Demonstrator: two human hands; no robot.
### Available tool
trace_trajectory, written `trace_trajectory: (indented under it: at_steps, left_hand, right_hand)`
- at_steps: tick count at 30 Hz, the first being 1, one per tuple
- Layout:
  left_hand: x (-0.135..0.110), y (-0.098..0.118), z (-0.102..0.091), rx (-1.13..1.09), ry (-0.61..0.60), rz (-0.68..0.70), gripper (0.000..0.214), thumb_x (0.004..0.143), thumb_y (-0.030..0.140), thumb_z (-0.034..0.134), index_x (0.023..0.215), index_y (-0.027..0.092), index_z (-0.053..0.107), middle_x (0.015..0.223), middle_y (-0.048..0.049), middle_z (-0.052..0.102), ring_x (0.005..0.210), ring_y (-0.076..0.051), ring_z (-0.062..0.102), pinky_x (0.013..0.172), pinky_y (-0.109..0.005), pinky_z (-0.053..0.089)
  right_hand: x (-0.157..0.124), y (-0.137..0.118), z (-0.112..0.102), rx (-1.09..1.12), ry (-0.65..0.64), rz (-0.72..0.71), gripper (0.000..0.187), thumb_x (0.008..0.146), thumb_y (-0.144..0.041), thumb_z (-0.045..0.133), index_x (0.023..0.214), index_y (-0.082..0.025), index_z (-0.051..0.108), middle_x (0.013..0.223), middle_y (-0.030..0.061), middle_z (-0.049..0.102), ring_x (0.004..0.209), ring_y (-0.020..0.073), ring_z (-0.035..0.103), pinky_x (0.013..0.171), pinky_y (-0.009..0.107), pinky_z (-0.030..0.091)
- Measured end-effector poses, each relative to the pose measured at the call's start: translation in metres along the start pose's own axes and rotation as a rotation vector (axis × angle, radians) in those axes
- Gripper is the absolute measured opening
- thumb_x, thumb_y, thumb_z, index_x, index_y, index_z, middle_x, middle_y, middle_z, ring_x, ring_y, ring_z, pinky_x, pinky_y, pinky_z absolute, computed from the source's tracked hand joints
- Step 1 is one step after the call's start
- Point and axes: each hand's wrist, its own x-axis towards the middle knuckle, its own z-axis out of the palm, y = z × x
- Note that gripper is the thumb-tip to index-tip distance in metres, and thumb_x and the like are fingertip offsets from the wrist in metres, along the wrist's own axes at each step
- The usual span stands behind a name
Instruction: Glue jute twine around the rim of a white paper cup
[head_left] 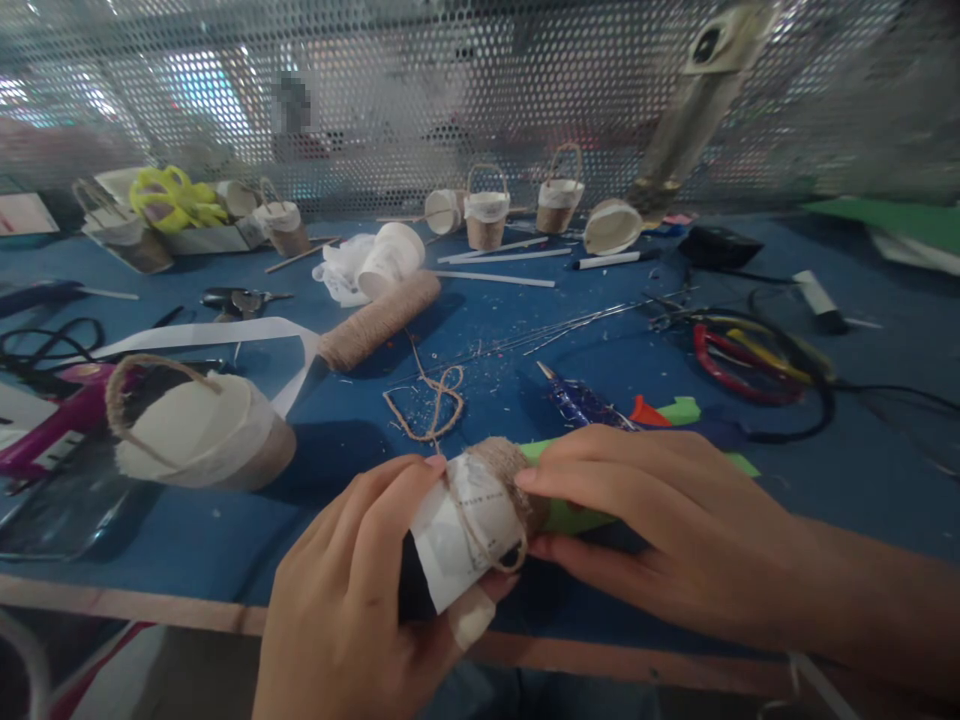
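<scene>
Near the front edge of the table, a white printed paper cup (469, 525) lies on its side between my two hands. Twine (504, 465) is wound round its right part, and a loose strand crosses the white paper. My left hand (360, 570), with a white wrap on the thumb, is closed round the cup's left end. The fingers of my right hand (660, 500) press on the wound twine at the other end. Something bright green (577, 518) shows beneath the right hand. A loop of twine (435, 405) runs toward a twine roll (382, 320).
A small twine-handled basket (262, 440) stands at left beside a magenta glue gun (71, 425). More small baskets (486, 215) line the perforated metal screen (420, 110). Right of centre lie a blue-wrapped pointed tool (581, 397), thin wires (577, 323) and red-handled pliers (739, 370).
</scene>
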Motion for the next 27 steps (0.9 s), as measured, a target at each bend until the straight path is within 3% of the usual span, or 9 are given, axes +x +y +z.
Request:
trace_trajectory:
  at_steps: [14,27]
  left_hand:
    - [0.0047,-0.0004,-0.0009,0.019,0.001,0.028,0.049,0.105,0.059,0.064,0.133,0.020,0.058,0.119,-0.0119,0.079,0.098,-0.026,0.081,0.079,-0.036,0.066]
    - [0.0022,0.0004,0.0009,0.015,0.001,0.017,0.051,0.103,0.057,0.067,0.137,0.020,0.058,0.122,-0.0100,0.078,0.101,-0.025,0.079,0.082,-0.035,0.064]
  right_hand:
    - [0.0003,0.0001,-0.0005,-0.041,-0.031,-0.003,0.019,0.119,-0.032,0.046,0.126,-0.021,0.059,0.107,0.0032,0.079,0.087,0.0181,0.078,0.063,0.033,0.054]
    - [-0.0018,0.0003,0.0003,-0.007,-0.053,0.011,0.017,0.116,-0.028,0.051,0.125,-0.021,0.063,0.107,0.0045,0.080,0.085,0.0193,0.077,0.065,0.034,0.053]
